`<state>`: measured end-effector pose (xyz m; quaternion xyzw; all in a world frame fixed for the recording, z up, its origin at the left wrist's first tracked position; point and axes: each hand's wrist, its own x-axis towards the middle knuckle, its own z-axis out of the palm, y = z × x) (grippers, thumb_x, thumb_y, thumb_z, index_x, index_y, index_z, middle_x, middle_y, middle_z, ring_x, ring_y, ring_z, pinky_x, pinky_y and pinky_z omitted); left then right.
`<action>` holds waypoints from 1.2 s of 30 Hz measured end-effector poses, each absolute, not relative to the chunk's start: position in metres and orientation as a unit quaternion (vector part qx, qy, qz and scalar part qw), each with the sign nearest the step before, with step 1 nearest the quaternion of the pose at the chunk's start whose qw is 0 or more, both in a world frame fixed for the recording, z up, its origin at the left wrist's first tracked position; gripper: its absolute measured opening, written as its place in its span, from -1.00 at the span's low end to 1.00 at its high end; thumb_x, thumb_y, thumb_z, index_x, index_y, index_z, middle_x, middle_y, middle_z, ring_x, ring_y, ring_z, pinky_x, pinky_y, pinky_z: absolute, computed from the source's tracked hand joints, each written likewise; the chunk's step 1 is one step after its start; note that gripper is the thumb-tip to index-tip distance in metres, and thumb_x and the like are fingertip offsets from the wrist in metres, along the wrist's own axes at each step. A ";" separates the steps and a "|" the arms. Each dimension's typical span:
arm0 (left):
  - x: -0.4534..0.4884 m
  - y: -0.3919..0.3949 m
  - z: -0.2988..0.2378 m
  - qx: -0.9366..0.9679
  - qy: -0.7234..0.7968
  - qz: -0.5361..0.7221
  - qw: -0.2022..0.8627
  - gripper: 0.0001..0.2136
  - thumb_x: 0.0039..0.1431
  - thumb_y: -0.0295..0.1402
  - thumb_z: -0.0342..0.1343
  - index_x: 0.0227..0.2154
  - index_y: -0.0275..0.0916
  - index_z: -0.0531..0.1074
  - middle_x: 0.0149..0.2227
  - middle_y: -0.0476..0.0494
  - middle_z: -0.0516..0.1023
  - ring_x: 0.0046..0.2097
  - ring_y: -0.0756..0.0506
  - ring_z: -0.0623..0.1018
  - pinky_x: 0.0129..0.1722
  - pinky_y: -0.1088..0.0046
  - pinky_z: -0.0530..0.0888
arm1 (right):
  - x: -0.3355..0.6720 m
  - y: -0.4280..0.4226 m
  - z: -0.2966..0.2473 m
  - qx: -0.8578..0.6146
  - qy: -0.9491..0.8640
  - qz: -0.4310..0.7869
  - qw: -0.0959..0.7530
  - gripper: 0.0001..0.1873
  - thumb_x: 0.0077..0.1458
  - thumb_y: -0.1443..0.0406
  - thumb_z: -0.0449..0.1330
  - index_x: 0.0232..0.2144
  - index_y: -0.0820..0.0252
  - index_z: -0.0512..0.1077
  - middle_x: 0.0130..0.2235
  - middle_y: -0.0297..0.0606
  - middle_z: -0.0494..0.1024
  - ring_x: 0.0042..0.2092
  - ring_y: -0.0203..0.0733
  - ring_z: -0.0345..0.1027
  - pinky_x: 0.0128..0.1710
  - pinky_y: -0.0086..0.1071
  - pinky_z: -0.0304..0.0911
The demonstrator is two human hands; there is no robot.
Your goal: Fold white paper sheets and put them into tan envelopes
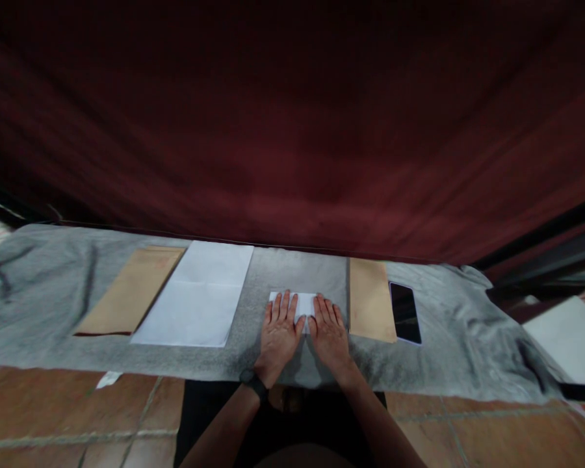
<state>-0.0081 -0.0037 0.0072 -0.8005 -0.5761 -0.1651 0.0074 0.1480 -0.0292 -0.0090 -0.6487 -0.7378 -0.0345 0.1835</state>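
A small white folded sheet of paper (305, 304) lies on the grey cloth in front of me, partly covered by both palms. My left hand (279, 330) rests flat on its left part, fingers stretched forward, a dark watch on the wrist. On the right part lies my right hand (329, 331), also flat with fingers extended. The two thumbs point inward and almost meet over the paper. Left of my hands is a stack of larger white sheets (195, 299) with a crease across it. Brown envelopes (370, 300) lie just right of my right hand.
More brown envelopes (131, 290) lie left of the white sheets. A phone (405, 312) with a dark screen sits beside the right envelopes. The grey cloth (448, 351) covers the long table, with a dark red curtain (292, 130) behind. A white panel (572, 338) stands far right.
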 end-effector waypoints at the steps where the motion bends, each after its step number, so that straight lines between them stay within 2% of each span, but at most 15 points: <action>1: -0.008 -0.004 0.008 -0.800 -0.577 -0.164 0.006 -0.46 0.40 -0.16 -0.10 0.36 -0.26 0.20 0.40 -0.29 0.19 0.43 -0.31 0.15 0.38 -0.05 0.14 | 0.148 -0.029 -0.008 -0.648 -0.738 -0.033 0.187 -0.44 0.42 0.28 -0.08 0.38 0.32 0.15 0.38 -0.07 0.22 0.40 0.02 0.06 0.38 -0.03 -0.05; 6: -0.007 -0.005 0.011 -0.805 -0.574 -0.148 -0.010 -0.47 0.39 -0.22 -0.06 0.38 -0.15 0.16 0.43 -0.24 0.12 0.44 -0.32 0.12 0.38 -0.08 0.11 | 0.144 -0.024 0.000 -0.633 -0.749 -0.017 0.193 -0.44 0.43 0.28 -0.11 0.39 0.33 0.13 0.39 -0.02 0.21 0.41 0.00 0.03 0.38 0.00 -0.04; 11: -0.010 -0.005 0.011 -0.812 -0.567 -0.135 -0.017 -0.43 0.35 -0.33 -0.04 0.40 -0.10 0.11 0.45 -0.21 0.09 0.45 -0.30 0.10 0.39 -0.08 0.10 | 0.135 -0.025 0.001 -0.599 -0.782 -0.003 0.174 -0.45 0.43 0.28 -0.10 0.40 0.23 0.10 0.40 -0.12 0.18 0.42 -0.05 0.02 0.39 0.01 -0.06; 18: -0.021 -0.008 0.011 -0.808 -0.568 -0.152 -0.007 -0.46 0.42 -0.19 -0.11 0.38 -0.28 0.16 0.41 -0.33 0.16 0.44 -0.27 0.14 0.38 0.03 0.16 | 0.152 -0.031 -0.007 -0.621 -0.765 -0.042 0.169 -0.42 0.44 0.23 -0.09 0.41 0.31 0.08 0.39 -0.06 0.19 0.41 0.00 0.03 0.38 0.02 -0.05; 24: -0.043 -0.017 0.006 -0.794 -0.584 -0.167 -0.002 -0.41 0.43 -0.14 -0.13 0.38 -0.39 0.12 0.41 -0.38 0.13 0.43 -0.27 0.17 0.38 0.07 0.18 | 0.154 -0.031 -0.006 -0.627 -0.761 -0.050 0.161 -0.43 0.45 0.23 -0.10 0.39 0.34 0.10 0.40 -0.07 0.19 0.40 0.00 0.05 0.38 0.00 -0.07; 30: -0.038 -0.022 0.011 -0.785 -0.595 -0.172 0.013 -0.43 0.44 -0.22 -0.16 0.38 -0.48 0.09 0.40 -0.44 0.16 0.43 -0.30 0.14 0.41 -0.04 0.09 | 0.153 -0.030 -0.005 -0.629 -0.760 -0.045 0.154 -0.43 0.44 0.22 -0.09 0.39 0.32 0.12 0.40 -0.09 0.18 0.39 0.03 0.07 0.38 -0.02 -0.09; 32: -0.027 -0.022 0.012 -0.798 -0.576 -0.176 0.014 -0.45 0.43 -0.28 -0.15 0.38 -0.46 0.09 0.41 -0.40 0.15 0.45 -0.26 0.09 0.42 -0.01 0.06 | 0.153 -0.031 -0.005 -0.632 -0.759 -0.044 0.152 -0.44 0.44 0.22 -0.09 0.39 0.32 0.13 0.40 -0.09 0.18 0.39 0.03 0.06 0.38 -0.02 -0.09; 36: -0.010 -0.024 0.011 -0.854 -0.494 -0.162 -0.016 -0.51 0.43 -0.33 -0.14 0.37 -0.23 0.16 0.43 -0.15 0.13 0.46 -0.18 0.07 0.43 0.08 0.09 | 0.153 -0.031 -0.004 -0.627 -0.765 -0.035 0.142 -0.44 0.43 0.24 -0.08 0.38 0.33 0.14 0.41 -0.06 0.16 0.42 0.03 -0.01 0.38 -0.01 -0.10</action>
